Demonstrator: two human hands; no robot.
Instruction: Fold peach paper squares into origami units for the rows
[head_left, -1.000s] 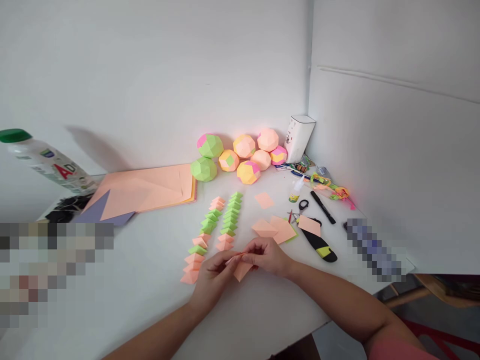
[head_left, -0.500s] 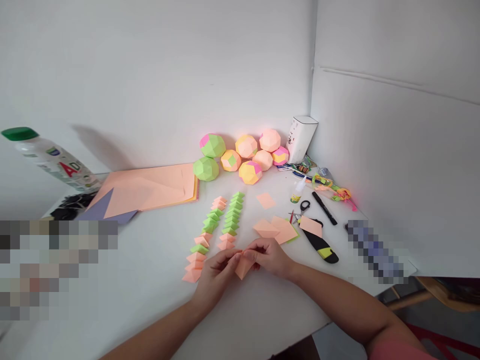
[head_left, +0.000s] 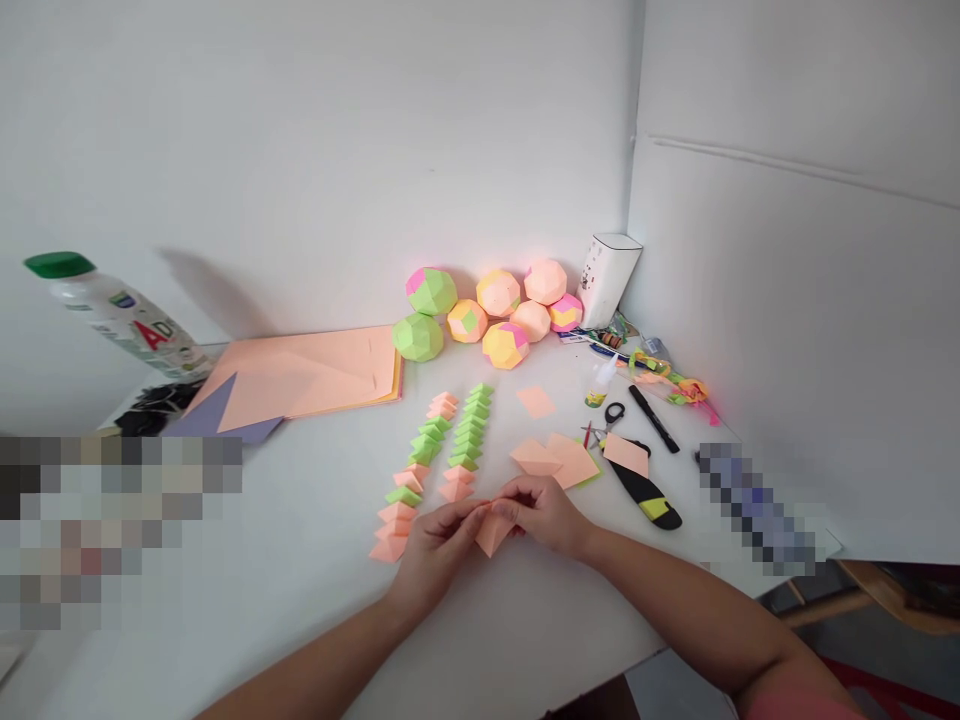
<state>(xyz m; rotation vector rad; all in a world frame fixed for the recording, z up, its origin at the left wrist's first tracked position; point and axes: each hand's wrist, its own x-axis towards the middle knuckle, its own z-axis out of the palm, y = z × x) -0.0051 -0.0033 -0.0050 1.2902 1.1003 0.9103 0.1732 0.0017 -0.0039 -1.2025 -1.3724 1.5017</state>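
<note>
- Well, your left hand [head_left: 437,545] and right hand [head_left: 547,512] pinch the folded peach paper [head_left: 491,533] between them, over the table [head_left: 300,545].
- Likely light, easily creased — hold it by its edges, gently.

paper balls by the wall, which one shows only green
The leftmost ball, in front of the green-and-pink one: its visible faces are all green, while the other balls all show other colours.

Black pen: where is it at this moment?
In the head view, the black pen lies on the white table, right of centre, just to the right of the scissors and beyond the right hand.
</note>
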